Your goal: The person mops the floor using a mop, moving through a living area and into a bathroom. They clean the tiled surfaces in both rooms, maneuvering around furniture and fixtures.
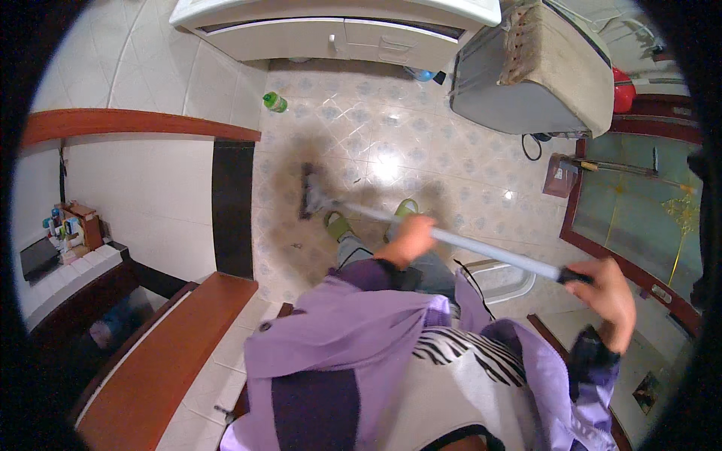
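Observation:
A long-handled floor tool (496, 252) with a pale pole crosses in front of me; its blurred dark head (309, 191) is on the tiled floor at left of centre, beside my green slipper (337, 224). My left hand (414, 239) is wrapped around the middle of the pole. At the pole's dark upper end, on the right, my right hand (606, 290) grips it. Whether the head is a brush or a mop cannot be told through the blur. Small dark bits (296, 246) lie on the floor near the head.
A green bottle (275, 102) stands near the left wall. White cabinets (282, 42) run along the back, with a blue object (422, 74) underneath. A covered appliance (496, 104) is at the back right. On the right are a dustpan (558, 176) and a glass-panelled door (632, 197); a doorway threshold (232, 208) lies left.

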